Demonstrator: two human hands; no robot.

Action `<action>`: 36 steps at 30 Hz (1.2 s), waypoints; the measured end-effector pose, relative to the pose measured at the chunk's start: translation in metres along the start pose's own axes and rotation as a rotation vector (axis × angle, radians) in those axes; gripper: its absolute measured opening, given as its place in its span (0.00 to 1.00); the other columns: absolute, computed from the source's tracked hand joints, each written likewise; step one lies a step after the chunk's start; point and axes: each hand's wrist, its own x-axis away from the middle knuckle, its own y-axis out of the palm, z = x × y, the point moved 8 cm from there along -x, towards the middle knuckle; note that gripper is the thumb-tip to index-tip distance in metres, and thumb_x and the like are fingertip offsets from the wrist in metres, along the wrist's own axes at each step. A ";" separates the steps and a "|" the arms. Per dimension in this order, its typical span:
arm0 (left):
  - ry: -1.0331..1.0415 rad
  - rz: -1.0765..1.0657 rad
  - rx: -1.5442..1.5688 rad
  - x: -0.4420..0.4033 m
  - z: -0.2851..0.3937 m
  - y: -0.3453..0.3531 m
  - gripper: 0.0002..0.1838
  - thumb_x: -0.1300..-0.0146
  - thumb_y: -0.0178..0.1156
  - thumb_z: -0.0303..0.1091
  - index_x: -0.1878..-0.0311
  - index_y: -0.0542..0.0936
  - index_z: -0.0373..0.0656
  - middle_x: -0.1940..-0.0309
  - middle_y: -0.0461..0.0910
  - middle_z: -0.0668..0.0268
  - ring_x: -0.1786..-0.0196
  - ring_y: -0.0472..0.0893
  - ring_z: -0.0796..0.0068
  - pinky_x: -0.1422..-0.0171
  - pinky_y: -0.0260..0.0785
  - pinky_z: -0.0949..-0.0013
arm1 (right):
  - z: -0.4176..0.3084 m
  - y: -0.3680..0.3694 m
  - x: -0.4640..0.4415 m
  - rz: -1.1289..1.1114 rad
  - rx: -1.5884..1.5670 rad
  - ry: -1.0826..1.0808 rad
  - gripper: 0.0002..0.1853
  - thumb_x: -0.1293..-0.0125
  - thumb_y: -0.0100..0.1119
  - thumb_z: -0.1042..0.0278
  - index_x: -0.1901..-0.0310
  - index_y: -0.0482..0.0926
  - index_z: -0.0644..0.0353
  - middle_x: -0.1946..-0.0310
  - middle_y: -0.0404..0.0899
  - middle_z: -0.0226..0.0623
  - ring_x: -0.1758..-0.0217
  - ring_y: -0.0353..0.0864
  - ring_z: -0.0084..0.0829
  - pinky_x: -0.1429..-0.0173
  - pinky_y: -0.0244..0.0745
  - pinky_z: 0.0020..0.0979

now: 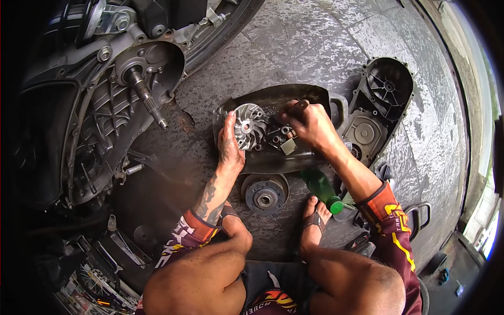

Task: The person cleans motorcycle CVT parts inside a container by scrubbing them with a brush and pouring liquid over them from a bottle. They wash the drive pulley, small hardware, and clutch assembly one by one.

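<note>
My left hand (pixel 230 140) grips the edge of a finned metal pulley disc (pixel 250 126), held over a dark tray cut from a plastic jerrycan (pixel 262 167). Closed around a dark-handled tool (pixel 298 109), my right hand (pixel 311 126) is just right of the disc. The working end of that tool is hard to make out. Below it in the tray lie several small metal parts (pixel 286 131) and a pale block (pixel 289 146). A round clutch pulley (pixel 265 197) rests on the floor in front of the tray.
An opened scooter engine case with a bare splined shaft (pixel 147 98) stands at left, beside a tyre (pixel 223 39). A long engine cover (pixel 386 97) lies on the floor at right. A green bottle (pixel 321 188) lies by my foot. Tools (pixel 123 247) lie at lower left.
</note>
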 end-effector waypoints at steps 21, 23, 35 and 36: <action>0.017 -0.096 0.183 -0.008 0.012 0.011 0.29 0.27 0.45 0.55 0.38 0.74 0.41 0.41 0.79 0.60 0.40 0.79 0.62 0.33 0.71 0.54 | 0.008 0.008 0.026 0.057 -0.233 0.158 0.09 0.34 0.62 0.69 0.57 0.83 0.63 0.69 0.85 0.50 0.64 0.88 0.44 0.58 0.79 0.38; 0.027 -0.119 0.168 -0.005 0.013 0.009 0.29 0.27 0.44 0.55 0.37 0.74 0.40 0.41 0.78 0.60 0.40 0.79 0.61 0.33 0.71 0.53 | 0.014 0.003 0.021 0.148 -0.228 0.093 0.09 0.34 0.61 0.69 0.56 0.83 0.63 0.66 0.85 0.52 0.61 0.87 0.48 0.56 0.80 0.40; -0.026 -0.106 0.193 0.001 0.005 0.010 0.30 0.29 0.49 0.55 0.39 0.75 0.38 0.44 0.80 0.58 0.42 0.80 0.60 0.34 0.71 0.53 | -0.010 0.007 0.013 0.030 -0.487 0.069 0.08 0.33 0.62 0.72 0.58 0.83 0.68 0.68 0.86 0.42 0.67 0.84 0.24 0.60 0.78 0.30; -0.014 -0.098 0.114 0.002 0.007 0.012 0.30 0.28 0.50 0.57 0.39 0.76 0.40 0.44 0.80 0.59 0.42 0.80 0.61 0.34 0.71 0.54 | -0.013 0.005 0.015 0.011 -0.391 0.069 0.08 0.33 0.62 0.71 0.59 0.84 0.67 0.67 0.85 0.46 0.69 0.85 0.29 0.60 0.78 0.31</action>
